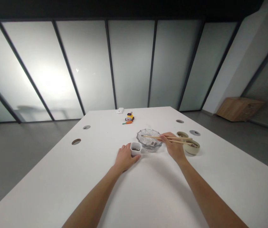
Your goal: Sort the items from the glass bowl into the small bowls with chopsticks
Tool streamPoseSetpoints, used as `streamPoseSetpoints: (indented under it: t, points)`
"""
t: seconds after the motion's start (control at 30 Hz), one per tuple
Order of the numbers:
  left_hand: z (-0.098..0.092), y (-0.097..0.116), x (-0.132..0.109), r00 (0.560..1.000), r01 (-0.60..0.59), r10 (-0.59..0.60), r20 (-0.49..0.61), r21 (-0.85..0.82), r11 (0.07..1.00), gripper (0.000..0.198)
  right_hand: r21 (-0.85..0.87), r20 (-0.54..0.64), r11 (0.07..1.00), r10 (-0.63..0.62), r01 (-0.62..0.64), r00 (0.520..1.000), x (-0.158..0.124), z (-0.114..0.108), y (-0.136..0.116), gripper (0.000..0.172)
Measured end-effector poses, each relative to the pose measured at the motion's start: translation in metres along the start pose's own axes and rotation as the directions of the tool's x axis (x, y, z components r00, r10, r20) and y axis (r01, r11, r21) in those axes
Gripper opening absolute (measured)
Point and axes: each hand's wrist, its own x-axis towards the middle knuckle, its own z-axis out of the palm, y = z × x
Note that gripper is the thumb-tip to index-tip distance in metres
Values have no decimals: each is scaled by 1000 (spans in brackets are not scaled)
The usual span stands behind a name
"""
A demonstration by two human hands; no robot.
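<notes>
Tbl (153, 193): cup (136, 153) w/ dk bits (135, 149)

Two chopsticks (179, 138), one glass bowl (147, 147), one white cup (136, 152)

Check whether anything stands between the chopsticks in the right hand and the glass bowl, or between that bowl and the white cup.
Nothing visible does: the chopsticks in the right hand reach over the open glass bowl, and the white cup, gripped by the left hand, stands close beside it.

Bare forearms (100, 193) — a bare-fingered grip (124, 157) each
</notes>
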Motion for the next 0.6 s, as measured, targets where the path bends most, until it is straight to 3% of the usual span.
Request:
streamPoseSetpoints:
  t: [0.13,0.27,0.33,0.6]
  points:
    - [0,0,0,1000,-4,4,3,2,1000,50,112,65,991,67,-74,996,-4,6,-10,43]
    - [0,-1,-1,1000,-18,19,-8,9,1000,48,-147,26,986,-81,84,996,-4,0,-8,45]
    - [0,-1,-1,1000,-27,27,-13,8,1000,48,-262,76,952,-144,160,987,-3,-4,-2,45]
    - [1,-1,0,1000,-21,21,-16,8,1000,48,-281,193,945,-114,167,975,-5,-3,15,37]
